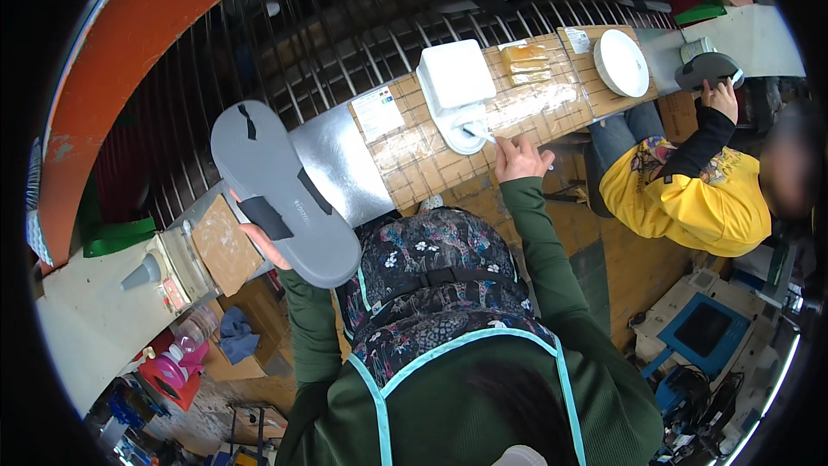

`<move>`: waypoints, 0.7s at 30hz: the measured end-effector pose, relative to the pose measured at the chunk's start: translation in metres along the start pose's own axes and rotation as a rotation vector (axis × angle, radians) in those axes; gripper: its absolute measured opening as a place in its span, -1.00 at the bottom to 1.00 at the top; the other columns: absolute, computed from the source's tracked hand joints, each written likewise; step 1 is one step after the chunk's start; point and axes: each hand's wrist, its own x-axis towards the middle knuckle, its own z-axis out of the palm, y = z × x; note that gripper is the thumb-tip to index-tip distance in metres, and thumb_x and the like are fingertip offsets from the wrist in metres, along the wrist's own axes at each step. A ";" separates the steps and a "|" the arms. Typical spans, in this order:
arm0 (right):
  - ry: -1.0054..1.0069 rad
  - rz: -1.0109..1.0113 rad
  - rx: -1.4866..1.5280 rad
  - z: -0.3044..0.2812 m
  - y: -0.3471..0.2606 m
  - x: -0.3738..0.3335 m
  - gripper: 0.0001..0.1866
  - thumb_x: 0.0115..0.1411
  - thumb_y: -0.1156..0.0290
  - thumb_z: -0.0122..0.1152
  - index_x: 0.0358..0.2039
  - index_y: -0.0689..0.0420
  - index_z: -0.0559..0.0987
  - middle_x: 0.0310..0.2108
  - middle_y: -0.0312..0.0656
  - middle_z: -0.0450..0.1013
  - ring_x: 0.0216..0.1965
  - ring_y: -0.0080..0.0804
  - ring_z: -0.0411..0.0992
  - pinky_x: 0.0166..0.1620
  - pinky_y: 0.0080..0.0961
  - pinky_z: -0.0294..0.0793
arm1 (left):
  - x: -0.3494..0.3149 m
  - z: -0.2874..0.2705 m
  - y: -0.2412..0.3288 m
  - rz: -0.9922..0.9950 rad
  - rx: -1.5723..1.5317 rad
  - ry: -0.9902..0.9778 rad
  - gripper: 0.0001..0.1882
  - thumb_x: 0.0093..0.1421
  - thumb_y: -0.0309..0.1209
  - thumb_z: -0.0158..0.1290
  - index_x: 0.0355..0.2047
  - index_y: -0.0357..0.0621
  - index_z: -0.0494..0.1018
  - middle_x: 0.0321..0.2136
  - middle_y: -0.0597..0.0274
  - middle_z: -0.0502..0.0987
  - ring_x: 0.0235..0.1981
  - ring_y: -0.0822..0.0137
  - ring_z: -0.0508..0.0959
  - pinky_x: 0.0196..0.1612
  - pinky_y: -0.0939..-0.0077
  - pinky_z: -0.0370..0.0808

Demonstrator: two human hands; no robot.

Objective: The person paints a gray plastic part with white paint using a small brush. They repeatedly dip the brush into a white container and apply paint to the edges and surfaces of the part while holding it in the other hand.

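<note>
A grey sandal sole (291,179) with a black thong piece and dark strap patches is in my left hand (269,246). My fingers are wrapped round its left edge, partly hidden beneath it. On the right, my right hand (522,158) pinches the end of a thin white handle (481,135), perhaps a brush. The handle's far end lies in the open lip of a white plastic container (455,78). That container stands on a cardboard-covered bench (423,160).
Yellowish blocks (526,64) and a white bowl (621,63) sit farther right on the bench. Behind runs a rack of metal rods (345,34). A person in yellow (690,194) holds a dark sole (709,71). At left are a brown board (224,244) and a grey cone (142,273).
</note>
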 end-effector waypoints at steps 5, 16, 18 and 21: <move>-0.186 0.089 0.023 0.002 0.006 -0.004 -0.91 0.05 0.27 0.25 -0.40 -0.13 0.64 -0.49 -0.33 0.40 -0.51 -0.36 0.40 -0.23 -0.26 0.08 | -0.005 0.037 0.013 -0.222 -0.340 -0.430 -0.28 0.27 0.22 -0.33 0.22 -0.03 0.18 0.11 0.14 0.35 0.03 0.16 0.43 0.06 0.20 0.42; 0.029 0.031 0.078 0.008 0.004 -0.003 -0.96 -0.01 0.29 0.30 -0.48 -0.14 0.64 -0.47 -0.32 0.37 -0.48 -0.35 0.39 -0.21 -0.28 0.07 | -0.021 0.054 0.016 -0.275 -0.456 -0.358 -0.25 0.24 0.24 -0.26 0.23 -0.06 0.18 0.11 0.09 0.34 0.08 0.12 0.39 0.16 0.13 0.32; 0.001 0.055 0.121 0.006 0.003 -0.002 -0.96 -0.02 0.31 0.30 -0.49 -0.14 0.63 -0.47 -0.32 0.36 -0.47 -0.35 0.39 -0.21 -0.28 0.08 | -0.020 0.051 0.013 -0.341 -0.528 -0.402 -0.25 0.24 0.23 -0.26 0.22 -0.06 0.19 0.11 0.10 0.35 0.07 0.13 0.40 0.14 0.15 0.33; 0.000 0.092 0.148 0.003 0.003 -0.002 -0.95 -0.04 0.32 0.30 -0.49 -0.13 0.62 -0.46 -0.32 0.35 -0.45 -0.35 0.40 -0.22 -0.26 0.09 | -0.016 0.050 0.010 -0.254 -0.331 -0.345 -0.25 0.24 0.23 -0.26 0.22 -0.05 0.19 0.12 0.12 0.33 0.07 0.16 0.40 0.14 0.20 0.35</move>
